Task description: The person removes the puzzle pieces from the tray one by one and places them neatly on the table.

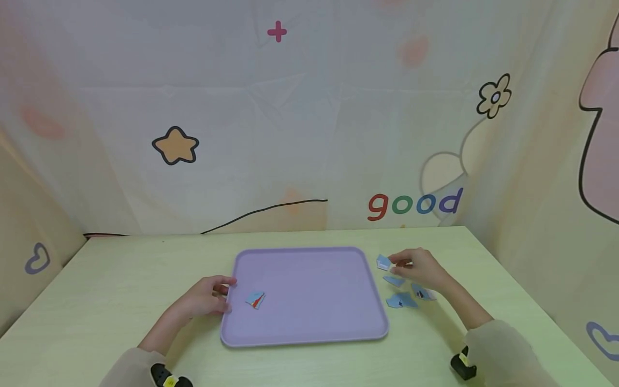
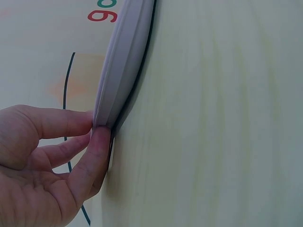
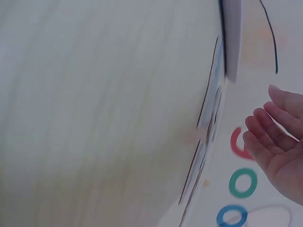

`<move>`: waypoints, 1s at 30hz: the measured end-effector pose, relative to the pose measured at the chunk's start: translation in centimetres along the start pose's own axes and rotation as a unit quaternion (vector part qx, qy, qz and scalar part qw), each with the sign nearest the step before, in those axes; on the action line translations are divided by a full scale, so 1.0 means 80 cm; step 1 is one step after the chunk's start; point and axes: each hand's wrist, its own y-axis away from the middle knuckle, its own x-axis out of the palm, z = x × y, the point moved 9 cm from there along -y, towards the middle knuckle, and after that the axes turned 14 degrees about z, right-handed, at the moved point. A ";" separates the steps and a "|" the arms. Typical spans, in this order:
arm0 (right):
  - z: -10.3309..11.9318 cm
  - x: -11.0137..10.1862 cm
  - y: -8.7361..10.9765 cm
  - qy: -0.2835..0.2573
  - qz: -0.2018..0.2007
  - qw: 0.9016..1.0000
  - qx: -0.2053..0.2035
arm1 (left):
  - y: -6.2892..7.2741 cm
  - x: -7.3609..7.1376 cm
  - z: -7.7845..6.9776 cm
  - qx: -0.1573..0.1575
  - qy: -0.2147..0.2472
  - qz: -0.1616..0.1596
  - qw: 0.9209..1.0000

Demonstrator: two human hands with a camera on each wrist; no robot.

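Note:
A pale purple tray (image 1: 300, 295) lies on the table, with one irregular blue, white and red picture piece (image 1: 255, 300) on its left part. My left hand (image 1: 208, 296) holds the tray's left rim, its fingertips and thumb against the edge in the left wrist view. Right of the tray, my right hand (image 1: 419, 267) hovers over a blue and white piece (image 1: 383, 262), fingers loosely bent. Nothing shows between these fingers in the right wrist view. Nearer me lie a thin blue piece (image 1: 394, 280), a wider blue piece (image 1: 401, 300) and a blue piece with dark marks (image 1: 423, 292).
A light wood-patterned table (image 1: 145, 269) carries everything. Behind it hangs a printed cloth (image 1: 290, 134) with a star, a flower and the word "good". Cloth also closes off both sides. A black strap device (image 1: 463, 364) sits at each wrist.

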 end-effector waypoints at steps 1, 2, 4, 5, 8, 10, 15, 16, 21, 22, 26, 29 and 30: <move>0.006 0.003 -0.003 -0.011 0.002 1.000 -0.010 | 0.000 0.000 0.000 -0.001 -0.001 0.000 1.000; 0.012 0.007 -0.005 -0.017 0.003 1.000 -0.018 | 0.000 0.000 0.001 -0.001 -0.001 -0.001 1.000; 0.023 0.014 -0.011 -0.032 0.007 0.999 -0.031 | 0.000 0.000 0.001 -0.003 -0.001 -0.001 1.000; 0.029 0.018 -0.013 -0.038 0.010 0.999 -0.034 | 0.000 0.000 0.001 -0.004 -0.002 -0.001 1.000; 0.048 0.030 -0.022 -0.048 0.014 0.998 -0.047 | 0.000 0.000 0.001 -0.006 -0.003 -0.002 1.000; 0.062 0.037 -0.028 -0.053 0.018 0.997 -0.059 | 0.000 0.000 0.000 -0.007 -0.003 -0.002 1.000; 0.095 0.055 -0.045 -0.051 0.029 0.994 -0.094 | 0.001 0.000 -0.001 -0.003 0.001 -0.001 1.000; 0.100 0.058 -0.047 -0.051 0.032 0.993 -0.099 | 0.001 0.000 -0.001 -0.002 0.000 0.000 1.000; 0.131 0.077 -0.060 -0.059 0.052 0.989 -0.123 | 0.001 0.000 -0.001 -0.005 -0.003 -0.002 1.000; 0.136 0.080 -0.063 -0.062 0.054 0.988 -0.129 | 0.001 0.000 -0.001 -0.008 -0.002 -0.004 1.000; 0.159 0.093 -0.074 -0.055 0.058 0.986 -0.148 | 0.001 0.000 -0.001 -0.011 -0.005 -0.002 1.000; 0.177 0.105 -0.083 -0.037 0.068 0.985 -0.156 | 0.000 0.001 -0.001 -0.014 -0.009 -0.004 1.000; 0.183 0.109 -0.085 -0.032 0.073 0.984 -0.157 | 0.000 0.001 -0.001 -0.016 -0.009 -0.005 1.000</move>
